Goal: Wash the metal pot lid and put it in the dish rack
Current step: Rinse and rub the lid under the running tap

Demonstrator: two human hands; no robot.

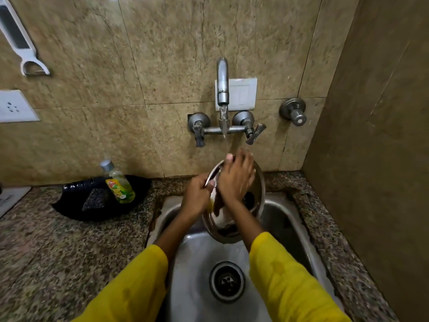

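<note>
A round metal pot lid (256,194) is held tilted on edge above the steel sink (290,219), under the running faucet (222,84). My left hand (196,196) grips the lid's left rim. My right hand (235,177) lies flat across the lid's face with fingers spread, covering much of it. Water falls from the spout toward the lid's top. A dark knob shows on the lid just right of my right wrist.
A green dish soap bottle (119,183) and a scrub pad (94,199) sit on a black tray (69,205) on the granite counter at left. The sink drain (227,281) lies below the lid. A tiled side wall stands close on the right. No dish rack is in view.
</note>
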